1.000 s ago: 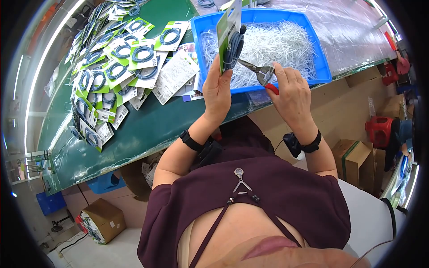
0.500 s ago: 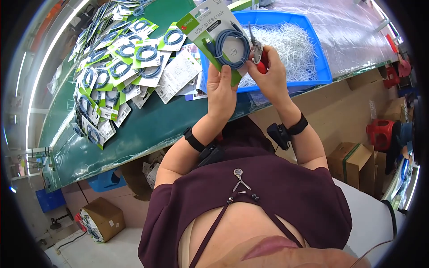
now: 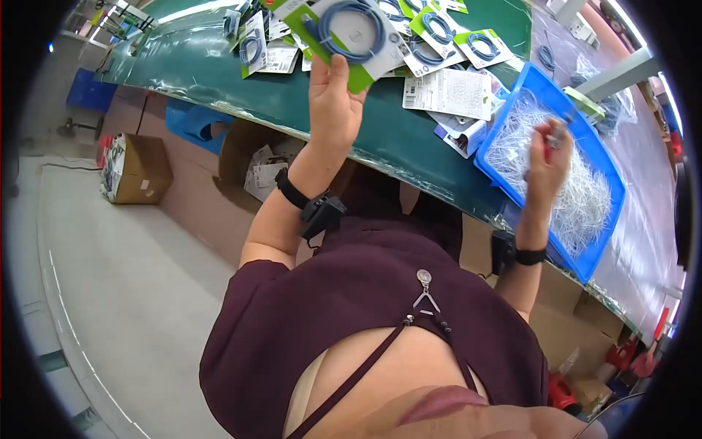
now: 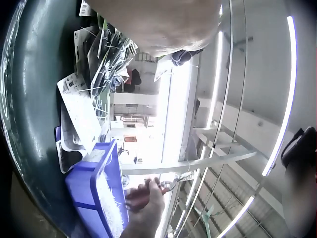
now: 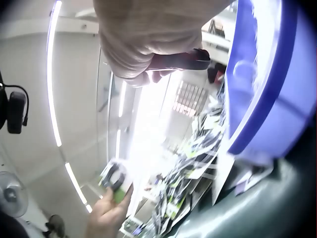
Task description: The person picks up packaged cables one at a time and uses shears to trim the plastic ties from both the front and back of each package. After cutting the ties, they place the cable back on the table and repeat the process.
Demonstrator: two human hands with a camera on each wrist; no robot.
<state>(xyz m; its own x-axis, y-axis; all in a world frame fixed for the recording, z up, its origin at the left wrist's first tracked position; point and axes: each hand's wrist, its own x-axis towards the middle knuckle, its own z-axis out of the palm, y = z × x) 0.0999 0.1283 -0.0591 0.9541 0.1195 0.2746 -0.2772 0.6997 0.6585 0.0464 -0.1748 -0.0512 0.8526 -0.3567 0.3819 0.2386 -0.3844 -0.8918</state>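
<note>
Pinched at its lower edge by my left hand [image 3: 335, 110], a green-and-white carded USB-C cable [image 3: 355, 29] is held up at the top of the head view, its blue-grey cord coiled on the card. My right hand [image 3: 545, 172], blurred, grips red-handled snips [image 3: 559, 136] over the blue tray [image 3: 605, 238]. The snips' blades are smeared in the head view. In the right wrist view one snips handle [image 5: 181, 60] sticks out from the curled fingers. White shreds [image 3: 585, 212], like cut ties, fill the tray.
Several more carded cables [image 3: 435, 29] lie heaped on the green table [image 3: 409, 161] behind the left hand. A printed white card [image 3: 447, 94] rests left of the tray. Cardboard boxes [image 3: 142, 168] stand on the floor, and a metal post [image 3: 618, 77] rises behind the tray.
The head view has swung left. My left hand has carried the carded cable leftward, and my right hand with the snips has drawn away from it to the right, over the tray.
</note>
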